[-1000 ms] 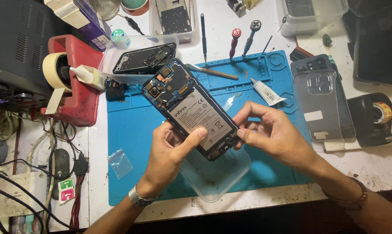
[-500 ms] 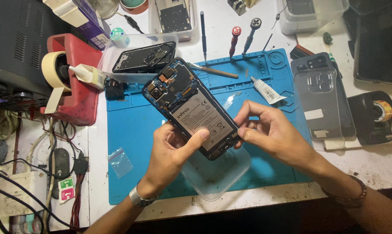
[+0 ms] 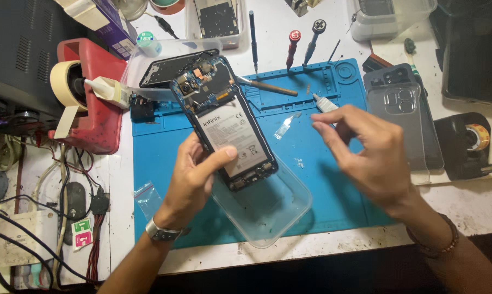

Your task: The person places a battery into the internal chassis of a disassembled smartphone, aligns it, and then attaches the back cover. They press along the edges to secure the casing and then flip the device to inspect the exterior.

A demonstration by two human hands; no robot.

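Since the earlier frame our right hand (image 3: 368, 158) has let go of the phone (image 3: 224, 122) and drawn off to the right; it now hovers over the blue mat (image 3: 164, 163), well apart from the phone, fingers loosely curled and holding nothing that we can see. Our left hand (image 3: 194, 174) alone grips the phone — the thumb lies across the pale battery (image 3: 232, 141) near its lower end, the fingers wrap behind the left edge. So the grip sits at the phone's lower half, while the upper half, with bare circuit board and camera, sticks out up and to the left, free of the hand. We hold the phone back open and tilted, its lower end above a clear tray (image 3: 273, 209) resting on the mat.

Just behind the phone's top lies a black frame (image 3: 167, 71) in another clear tray. A white tube (image 3: 325, 103) lies on the mat just above our right fingertips, and a bit of clear film (image 3: 286, 127) lies between the two hands. Screwdrivers (image 3: 292, 46) lie beyond the mat's far edge — a clear case (image 3: 401, 117) sits to the right, a tape roll (image 3: 66, 84) on a red stand to the left
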